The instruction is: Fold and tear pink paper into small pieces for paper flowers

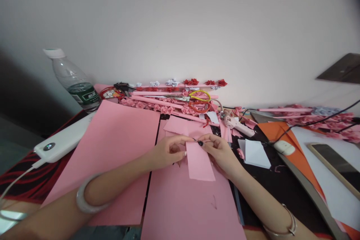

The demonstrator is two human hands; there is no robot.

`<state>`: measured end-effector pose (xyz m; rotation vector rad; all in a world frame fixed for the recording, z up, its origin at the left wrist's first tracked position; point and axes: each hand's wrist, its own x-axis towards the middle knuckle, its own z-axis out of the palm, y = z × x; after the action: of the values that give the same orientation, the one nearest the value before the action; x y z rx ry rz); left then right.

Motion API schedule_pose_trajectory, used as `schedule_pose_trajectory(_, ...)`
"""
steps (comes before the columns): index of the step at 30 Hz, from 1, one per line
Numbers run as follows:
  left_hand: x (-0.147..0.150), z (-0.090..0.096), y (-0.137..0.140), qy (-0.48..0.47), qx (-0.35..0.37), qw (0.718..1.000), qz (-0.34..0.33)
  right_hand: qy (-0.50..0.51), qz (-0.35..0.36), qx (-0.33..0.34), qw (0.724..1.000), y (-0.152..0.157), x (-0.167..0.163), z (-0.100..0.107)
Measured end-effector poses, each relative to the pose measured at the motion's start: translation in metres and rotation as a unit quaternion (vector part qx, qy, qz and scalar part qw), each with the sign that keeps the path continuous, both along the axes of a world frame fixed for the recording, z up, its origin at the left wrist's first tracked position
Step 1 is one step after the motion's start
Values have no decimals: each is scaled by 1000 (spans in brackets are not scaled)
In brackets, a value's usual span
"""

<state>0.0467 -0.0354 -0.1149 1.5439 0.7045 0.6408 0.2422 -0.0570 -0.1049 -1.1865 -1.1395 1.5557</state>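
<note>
A small pink paper strip (199, 165) hangs upright between my two hands, held at its upper edge. My left hand (171, 150) is closed on its upper left corner, thumb and forefinger near the edge. My right hand (218, 152) pinches the upper right side, with a dark-nailed thumb on the paper. Behind the strip lies another folded pink paper (180, 124). Beneath my hands is a large pink sheet (188, 210), and a second large pink sheet (123, 131) lies to its left.
Scissors (185, 98) with yellow and red handles lie on pink paper flowers and rolls at the back. A glue gun (239, 124) and white paper slips (255, 153) are at right, beyond them a phone (334, 165). At left are a water bottle (75, 82) and a white power bank (63, 138).
</note>
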Motion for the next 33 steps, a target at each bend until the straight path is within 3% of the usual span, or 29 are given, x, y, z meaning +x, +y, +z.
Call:
schedule_pose_trajectory(12,-5,8,2,14,32,999,-33,-5,-35,23,999,1,1,-3)
schedule_pose_trajectory(20,2,-3,3,29,62,996,54,-6,41,35,999,-1,0,-7)
schedule_pose_trajectory(25,-3,-2,8,61,85,986,128,-7,51,87,995,-1,0,-3)
schedule_pose_trajectory(29,-3,1,7,79,108,982,130,-52,50,137,988,-2,0,3)
schedule_pose_trajectory(33,0,3,3,55,85,990,102,-93,41,152,983,-4,-3,2)
